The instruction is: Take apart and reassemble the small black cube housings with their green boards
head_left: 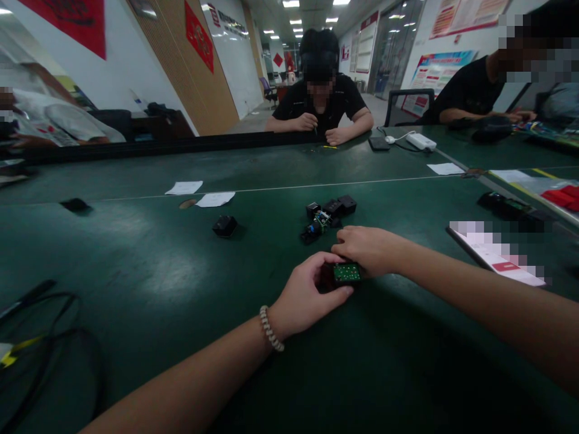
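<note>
My left hand [312, 292], with a beaded bracelet at the wrist, grips a small green circuit board [347, 273] in a dark casing between thumb and fingers. Just beyond the board, my right hand [366, 248] is closed with its fingers curled down. Whatever lies under those fingers is hidden. Past my right hand sits a cluster of small black box-shaped housings [340, 205], and beside them is a tangle of small electronic parts with wires [319, 222]. Farther left a single black cube-shaped housing [225, 226] rests on the green table [149, 289].
White papers [216, 199] lie along the table seam. A phone-like slab with a lit screen [497, 256] is on the right, black cables [49, 325] on the left. A white power adapter [420, 141] lies at the far side. A co-worker [321, 96] sits opposite; others sit left and right.
</note>
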Demonstrator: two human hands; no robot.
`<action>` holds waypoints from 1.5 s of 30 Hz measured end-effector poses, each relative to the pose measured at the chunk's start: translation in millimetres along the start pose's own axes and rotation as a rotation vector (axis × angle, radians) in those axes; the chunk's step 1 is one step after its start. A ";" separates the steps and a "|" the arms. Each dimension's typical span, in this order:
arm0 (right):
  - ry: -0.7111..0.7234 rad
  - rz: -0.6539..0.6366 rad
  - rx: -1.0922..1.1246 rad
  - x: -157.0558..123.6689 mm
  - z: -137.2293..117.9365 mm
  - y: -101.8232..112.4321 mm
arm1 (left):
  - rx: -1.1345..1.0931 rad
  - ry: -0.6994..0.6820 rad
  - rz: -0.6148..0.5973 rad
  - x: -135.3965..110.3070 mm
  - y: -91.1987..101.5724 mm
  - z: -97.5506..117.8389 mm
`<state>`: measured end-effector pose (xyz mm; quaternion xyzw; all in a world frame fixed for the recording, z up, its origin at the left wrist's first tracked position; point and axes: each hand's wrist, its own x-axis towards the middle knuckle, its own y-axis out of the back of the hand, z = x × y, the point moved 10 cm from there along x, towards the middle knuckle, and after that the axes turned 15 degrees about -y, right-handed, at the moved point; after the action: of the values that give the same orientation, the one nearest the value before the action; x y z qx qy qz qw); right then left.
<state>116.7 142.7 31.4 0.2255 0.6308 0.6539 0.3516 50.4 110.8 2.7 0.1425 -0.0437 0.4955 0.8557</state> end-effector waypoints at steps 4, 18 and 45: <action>-0.021 -0.016 0.024 0.2 3.6 0.1 | -0.009 0.005 0.000 1.2 0.2 3.0; -0.503 0.462 0.928 -42.0 71.4 -14.2 | 0.035 0.003 0.006 -0.9 2.6 5.6; -0.724 0.393 1.959 -90.8 73.1 -75.5 | -0.015 0.006 0.022 1.1 0.1 -3.5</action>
<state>243.0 120.6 -21.9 0.6896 0.6924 -0.2000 0.0715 50.6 112.8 -0.4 0.1343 -0.0463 0.5050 0.8514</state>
